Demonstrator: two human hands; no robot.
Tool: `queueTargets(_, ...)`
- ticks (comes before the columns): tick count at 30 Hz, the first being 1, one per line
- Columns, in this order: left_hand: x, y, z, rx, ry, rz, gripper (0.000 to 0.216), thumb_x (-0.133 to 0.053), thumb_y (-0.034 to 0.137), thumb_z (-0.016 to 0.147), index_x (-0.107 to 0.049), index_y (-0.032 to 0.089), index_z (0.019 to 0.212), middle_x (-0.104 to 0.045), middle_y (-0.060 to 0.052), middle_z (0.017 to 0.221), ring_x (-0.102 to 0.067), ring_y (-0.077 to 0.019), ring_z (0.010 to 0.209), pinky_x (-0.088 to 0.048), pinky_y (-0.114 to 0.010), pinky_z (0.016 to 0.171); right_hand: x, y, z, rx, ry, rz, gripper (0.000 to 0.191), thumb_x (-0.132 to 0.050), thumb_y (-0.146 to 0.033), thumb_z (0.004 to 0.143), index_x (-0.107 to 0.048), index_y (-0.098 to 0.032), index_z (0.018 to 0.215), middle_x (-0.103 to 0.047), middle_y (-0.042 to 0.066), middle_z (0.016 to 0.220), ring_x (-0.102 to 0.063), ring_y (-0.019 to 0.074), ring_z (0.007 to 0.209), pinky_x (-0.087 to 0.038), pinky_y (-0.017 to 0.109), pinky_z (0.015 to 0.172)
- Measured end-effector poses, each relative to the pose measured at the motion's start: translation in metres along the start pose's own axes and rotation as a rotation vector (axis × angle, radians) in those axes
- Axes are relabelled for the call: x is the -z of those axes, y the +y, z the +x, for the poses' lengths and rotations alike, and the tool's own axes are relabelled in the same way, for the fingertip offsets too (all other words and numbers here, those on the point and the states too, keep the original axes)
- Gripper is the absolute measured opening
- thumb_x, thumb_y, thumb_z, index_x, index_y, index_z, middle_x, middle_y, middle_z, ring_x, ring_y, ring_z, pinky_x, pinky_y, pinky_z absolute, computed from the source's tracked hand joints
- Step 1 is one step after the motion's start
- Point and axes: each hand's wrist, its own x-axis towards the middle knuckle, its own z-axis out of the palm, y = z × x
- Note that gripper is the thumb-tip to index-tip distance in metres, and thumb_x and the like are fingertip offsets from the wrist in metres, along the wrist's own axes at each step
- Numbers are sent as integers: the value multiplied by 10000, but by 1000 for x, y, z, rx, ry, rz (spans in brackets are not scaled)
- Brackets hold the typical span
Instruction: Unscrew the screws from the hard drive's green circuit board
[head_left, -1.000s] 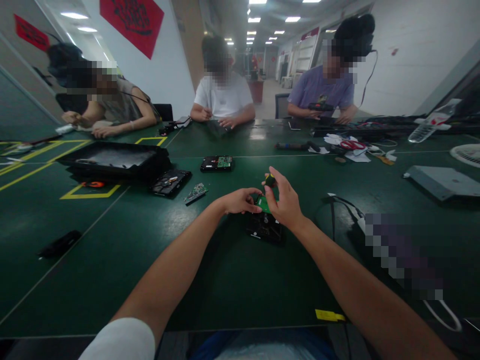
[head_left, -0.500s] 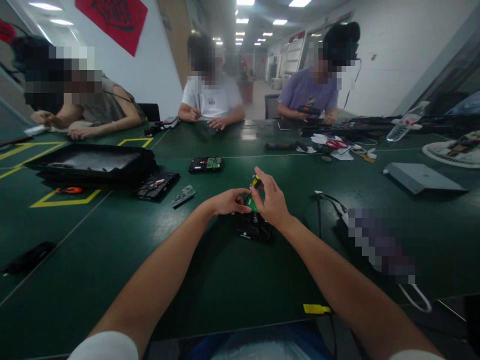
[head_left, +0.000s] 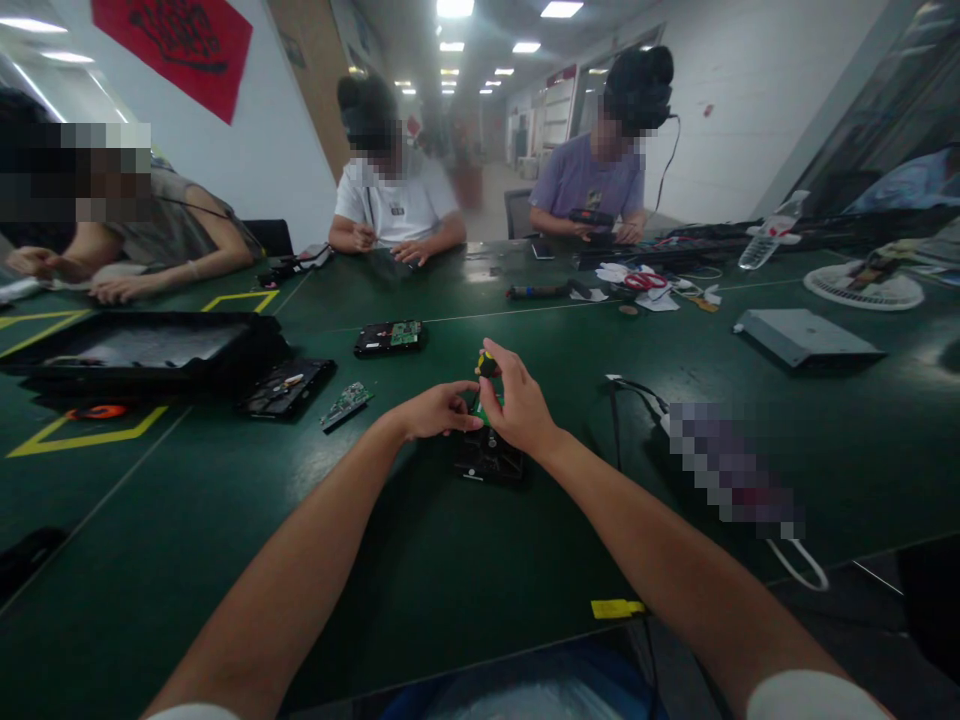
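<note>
A black hard drive [head_left: 489, 462] lies on the green table in front of me, with a green circuit board [head_left: 482, 409] at its far end, partly covered by my hands. My right hand [head_left: 517, 402] is closed around the yellow and black handle of a screwdriver [head_left: 486, 364], held above the board. The screwdriver's tip is hidden behind my fingers. My left hand [head_left: 441, 411] is at the board's left edge, its thumb and fingers curled together. What they grip there is hidden.
A loose circuit board [head_left: 346, 405] and two other hard drives [head_left: 286, 388] lie to the left, near a black tray [head_left: 259, 335]. On the right are a pixelated item with a cable [head_left: 727, 465] and a grey metal box [head_left: 810, 337]. Co-workers sit across the table [head_left: 360, 640].
The whole view has shifted, so things appear further left. Both hands stay at the hard drive, and the screwdriver handle looks slightly turned in my right hand.
</note>
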Motion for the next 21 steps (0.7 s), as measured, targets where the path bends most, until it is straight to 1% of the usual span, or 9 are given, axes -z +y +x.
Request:
queueTargets(5,2,-7,3,20,14,42,588,-813,460,816,-556,193,1272,-596,48,734,-532,-112,541,-345,-234,495,1,-1,0,-5,-17,-80,607,-510,-250,1035,-304,-290,1604,-571,138,1315,-584,285,1212,-540,478,1017)
queueTargets(8,1,-9,4,32,15,11,642,-825,447,802,-523,201,1312,-612,46,760,-534,-109,548,-369,-232,510,1,-2,1,-19,-47,-66,652,-478,-245,1039,-231,-302,1640,-547,142,1365,-567,288,1246,-529,491,1039)
queueTargets(10,0,-9,4,34,17,-8,680,-822,426,805,-491,208,1357,-614,50,772,-522,-101,544,-369,-226,510,1,-2,1,-14,-43,-31,682,-440,-223,1043,-160,-298,1660,-520,148,1422,-548,281,1287,-514,488,1068)
queueTargets(12,-1,-7,3,37,19,-3,661,-811,418,816,-489,210,1354,-605,55,766,-508,-94,531,-353,-217,496,0,-2,2,-5,-27,-6,688,-417,-208,1046,-131,-290,1667,-518,149,1428,-546,270,1288,-509,473,1078)
queueTargets(16,-2,-6,2,35,39,35,548,-809,434,819,-539,192,1231,-578,62,728,-505,-93,522,-340,-213,478,-1,-1,2,8,-34,-53,649,-459,-231,1046,-227,-301,1649,-570,133,1316,-576,273,1206,-525,466,1034)
queueTargets(18,-2,-6,1,27,44,44,526,-811,437,817,-544,186,1194,-573,61,720,-507,-96,522,-338,-213,471,0,-1,3,-7,-42,-78,636,-483,-249,1043,-266,-304,1638,-578,130,1284,-582,280,1184,-532,471,1013)
queueTargets(21,-2,-7,1,31,47,40,565,-810,442,817,-535,188,1241,-596,53,745,-511,-96,525,-333,-213,465,1,-1,4,-12,-54,-57,658,-467,-242,1041,-229,-290,1652,-559,142,1338,-570,287,1218,-525,486,1031)
